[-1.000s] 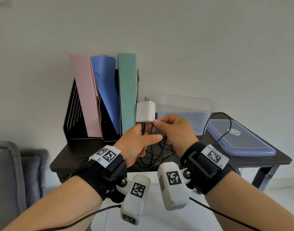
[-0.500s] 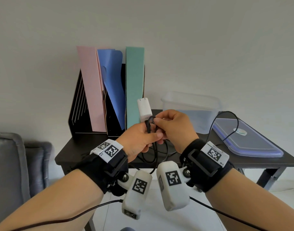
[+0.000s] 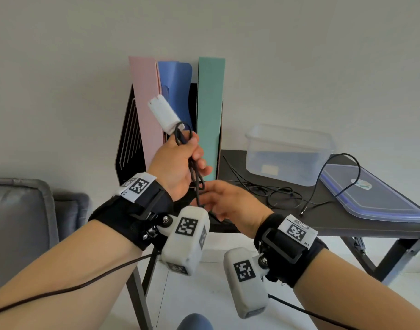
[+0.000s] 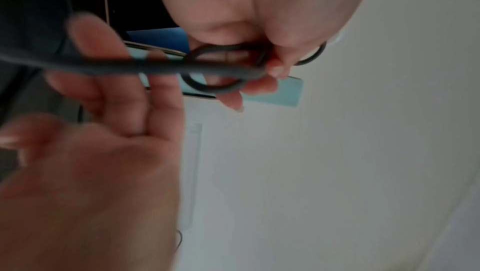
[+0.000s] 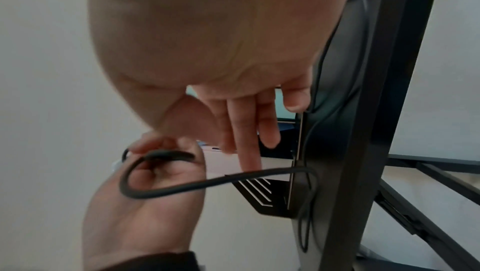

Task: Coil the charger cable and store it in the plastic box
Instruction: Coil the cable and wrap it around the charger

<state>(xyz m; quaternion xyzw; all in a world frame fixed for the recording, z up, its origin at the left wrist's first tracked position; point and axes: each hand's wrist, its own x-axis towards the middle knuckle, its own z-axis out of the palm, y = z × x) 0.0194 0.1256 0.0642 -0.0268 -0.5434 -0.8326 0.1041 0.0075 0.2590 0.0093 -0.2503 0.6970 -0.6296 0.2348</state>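
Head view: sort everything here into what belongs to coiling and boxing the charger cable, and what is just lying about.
Belongs to the job:
charger cable, loops gripped in the left hand
white charger plug
right hand, open below the loops
plastic box, open
box lid

Just lying about:
file rack
pink, blue and green folders
grey chair

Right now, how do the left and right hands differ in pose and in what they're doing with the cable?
The left hand is raised, its fingers curled round the gathered cable loops just below the white charger; the right hand sits lower with fingers straight and relaxed. The left hand has a firm grip on the cable; the right hand grips nothing, the cable only passing by its fingers. Both wear black wrist straps.
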